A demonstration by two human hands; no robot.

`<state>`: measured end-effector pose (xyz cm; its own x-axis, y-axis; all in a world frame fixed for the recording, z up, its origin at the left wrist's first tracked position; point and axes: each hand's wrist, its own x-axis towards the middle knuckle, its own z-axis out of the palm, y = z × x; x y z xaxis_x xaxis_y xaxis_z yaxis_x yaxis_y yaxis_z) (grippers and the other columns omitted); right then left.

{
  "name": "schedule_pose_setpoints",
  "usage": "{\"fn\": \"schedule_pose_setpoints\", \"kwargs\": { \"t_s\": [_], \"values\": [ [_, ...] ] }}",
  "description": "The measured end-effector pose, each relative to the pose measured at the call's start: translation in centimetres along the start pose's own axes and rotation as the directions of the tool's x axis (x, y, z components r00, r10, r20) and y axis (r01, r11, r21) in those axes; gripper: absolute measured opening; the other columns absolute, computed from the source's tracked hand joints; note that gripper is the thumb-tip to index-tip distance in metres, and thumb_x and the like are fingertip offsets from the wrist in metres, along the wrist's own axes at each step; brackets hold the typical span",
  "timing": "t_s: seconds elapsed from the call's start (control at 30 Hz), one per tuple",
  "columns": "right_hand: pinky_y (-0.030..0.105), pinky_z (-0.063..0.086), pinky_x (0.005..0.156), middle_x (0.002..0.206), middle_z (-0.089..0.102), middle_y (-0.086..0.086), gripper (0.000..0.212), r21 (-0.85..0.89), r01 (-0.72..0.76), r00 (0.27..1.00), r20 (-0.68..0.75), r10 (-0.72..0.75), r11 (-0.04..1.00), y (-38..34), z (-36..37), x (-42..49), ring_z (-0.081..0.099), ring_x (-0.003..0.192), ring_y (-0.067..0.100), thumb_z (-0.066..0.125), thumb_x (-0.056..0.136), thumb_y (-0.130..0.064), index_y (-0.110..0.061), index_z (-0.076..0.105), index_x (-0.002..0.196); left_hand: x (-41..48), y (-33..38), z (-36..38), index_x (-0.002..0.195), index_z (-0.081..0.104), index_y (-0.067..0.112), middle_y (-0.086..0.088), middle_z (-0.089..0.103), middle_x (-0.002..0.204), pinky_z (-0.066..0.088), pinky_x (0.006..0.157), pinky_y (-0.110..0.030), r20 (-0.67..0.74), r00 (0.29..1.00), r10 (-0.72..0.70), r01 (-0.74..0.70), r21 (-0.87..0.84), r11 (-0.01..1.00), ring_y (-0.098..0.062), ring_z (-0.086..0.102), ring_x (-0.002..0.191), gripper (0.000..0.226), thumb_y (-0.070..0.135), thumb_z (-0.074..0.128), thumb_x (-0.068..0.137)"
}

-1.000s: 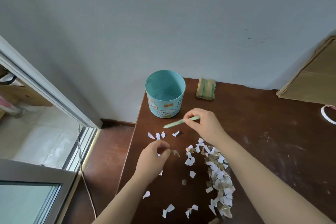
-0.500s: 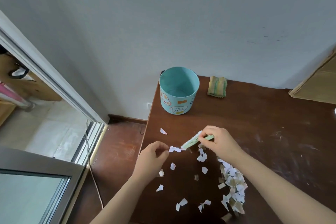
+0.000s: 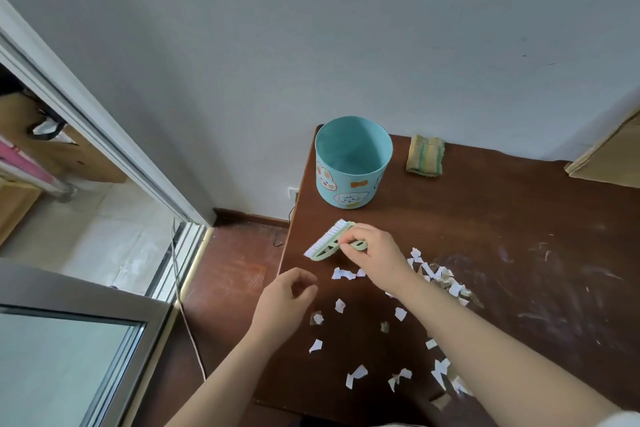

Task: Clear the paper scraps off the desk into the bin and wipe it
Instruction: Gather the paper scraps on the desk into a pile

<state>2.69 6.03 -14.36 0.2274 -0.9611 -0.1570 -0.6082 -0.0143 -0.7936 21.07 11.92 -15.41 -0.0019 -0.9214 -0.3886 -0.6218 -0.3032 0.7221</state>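
Right hand (image 3: pixel 375 253): grips green brush (image 3: pixel 329 241), bristles facing left, above the desk (image 3: pixel 519 218).
Left hand (image 3: pixel 287 302): fingers loosely curled at desk's left edge; contents cannot be determined.
Paper scraps (image 3: pixel 440 279): scattered on desk under right forearm.
Bin (image 3: pixel 353 163): upright, far left corner.
Cloth (image 3: pixel 425 156): just beside bin.

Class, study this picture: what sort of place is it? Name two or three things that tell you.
Probably a room in a home: a wooden desk stands against a plain wall, a cartoon-printed bin sits on it, and a sliding door at the left opens onto a tiled floor.
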Motion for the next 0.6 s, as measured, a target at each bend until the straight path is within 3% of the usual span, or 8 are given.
{"fn": "schedule_pose_setpoints", "kwargs": {
  "t_s": [0.17,0.3,0.47,0.6],
  "values": [
    [0.021,0.047,0.080,0.091,0.064,-0.007,0.013,0.042,-0.051,0.999,0.006,0.051,0.998,2.8,-2.4,-5.1,0.058,0.089,0.002,0.058,0.089,-0.012,-0.015,0.070,0.084,-0.2,0.6,0.8,0.086,0.062,0.031,0.008,0.065,0.084,0.040,0.052,-0.005,0.044,0.999,0.004,-0.002,-0.038,0.999,-0.002,0.059,0.068,0.011,0.021,0.060,0.087],
    [0.023,0.047,0.076,0.086,0.065,-0.007,0.013,0.024,-0.042,0.996,-0.076,0.043,0.999,2.6,-3.0,-6.4,0.059,0.084,0.004,0.059,0.087,-0.010,-0.015,0.069,0.080,-0.4,1.0,1.0,0.083,0.061,0.031,0.004,0.066,0.085,0.040,0.047,-0.004,0.052,0.999,0.005,-0.001,-0.072,0.997,-0.004,0.059,0.067,0.014,0.018,0.060,0.086],
    [0.002,0.035,0.081,0.096,0.060,-0.012,0.010,0.037,0.094,0.994,-0.062,-0.091,0.995,-0.2,-0.8,-4.6,0.052,0.096,-0.007,0.059,0.086,-0.009,-0.012,0.067,0.080,-0.8,0.9,1.0,0.083,0.060,0.032,0.010,0.065,0.078,0.039,0.050,-0.005,0.027,0.999,0.022,-0.021,-0.028,0.999,0.007,0.057,0.059,0.015,0.018,0.059,0.087],
    [0.021,0.044,0.081,0.094,0.062,-0.001,0.016,0.071,0.009,1.000,0.007,-0.009,0.997,0.7,-0.4,-5.1,0.058,0.092,0.010,0.057,0.088,-0.008,-0.016,0.061,0.074,-1.3,0.5,1.0,0.086,0.059,0.033,0.011,0.063,0.081,0.037,0.057,-0.012,-0.038,0.999,0.000,-0.001,-0.030,1.000,0.001,0.057,0.071,0.012,0.020,0.059,0.087]
  ]
}}
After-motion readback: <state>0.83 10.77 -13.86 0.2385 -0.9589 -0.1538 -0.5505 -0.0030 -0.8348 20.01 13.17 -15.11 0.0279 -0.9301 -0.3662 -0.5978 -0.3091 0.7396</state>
